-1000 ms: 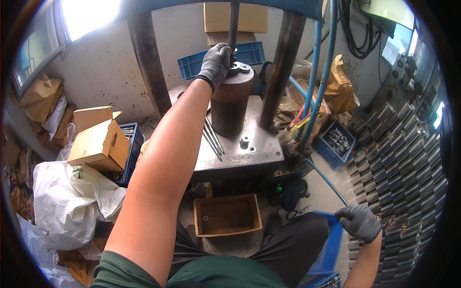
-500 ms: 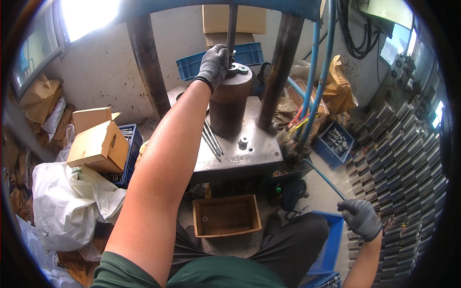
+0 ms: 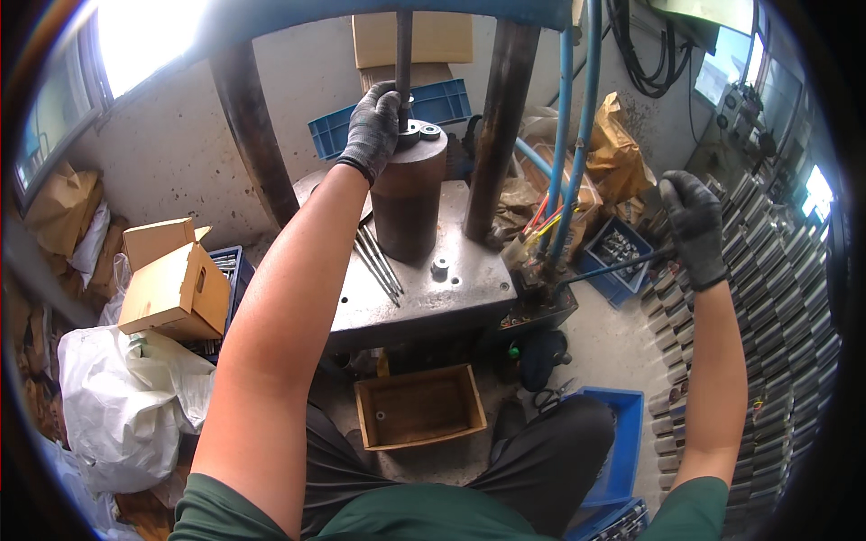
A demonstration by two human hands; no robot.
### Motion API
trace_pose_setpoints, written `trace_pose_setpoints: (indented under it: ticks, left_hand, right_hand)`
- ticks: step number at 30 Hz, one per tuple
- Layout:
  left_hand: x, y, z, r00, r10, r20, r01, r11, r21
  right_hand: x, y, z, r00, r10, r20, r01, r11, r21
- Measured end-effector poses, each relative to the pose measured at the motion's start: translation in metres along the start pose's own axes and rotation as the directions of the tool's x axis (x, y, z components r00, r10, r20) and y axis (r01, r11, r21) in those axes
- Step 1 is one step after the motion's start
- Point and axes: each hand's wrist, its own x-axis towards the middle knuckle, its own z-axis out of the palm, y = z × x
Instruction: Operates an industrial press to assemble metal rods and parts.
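Observation:
My left hand (image 3: 374,126), in a grey glove, is closed at the lower end of a dark upright steel rod (image 3: 404,50). Its fingers bend against the rod's left side and partly hide it. Beneath are a metal ring (image 3: 409,138) and a second ring (image 3: 430,132), resting on the top of a thick steel cylinder (image 3: 406,212). To the right, my gloved right hand (image 3: 695,225) is raised with its fingers curled. A thin blue-grey lever (image 3: 613,265) runs up to its palm side; the glove hides the lever's end.
On the press table (image 3: 433,302) lie several thin rods (image 3: 377,261) and a small metal bushing (image 3: 439,266). A wooden box (image 3: 419,442) sits below. Stacked metal pieces (image 3: 767,343) line the right side; a cardboard box (image 3: 180,293) and white sack (image 3: 122,397) are left.
My right hand has risen from low on the right, and the lever has swung up with it. The left hand stays at the rod, while the whole view has shifted slightly.

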Motion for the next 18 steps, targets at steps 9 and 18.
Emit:
trace_pose_setpoints:
  ticks: [9,18]
  left_hand:
    - [-0.001,-0.009,-0.006,0.953,0.051,-0.297,-0.131,0.959,-0.253]
    - [-0.006,0.019,-0.005,0.996,-0.092,-0.014,0.093,0.993,0.068]
  right_hand:
    - [0.041,0.001,0.018,0.976,0.171,0.139,-0.157,0.982,-0.102]
    - [0.042,0.01,0.015,0.96,0.217,0.174,-0.191,0.969,-0.153]
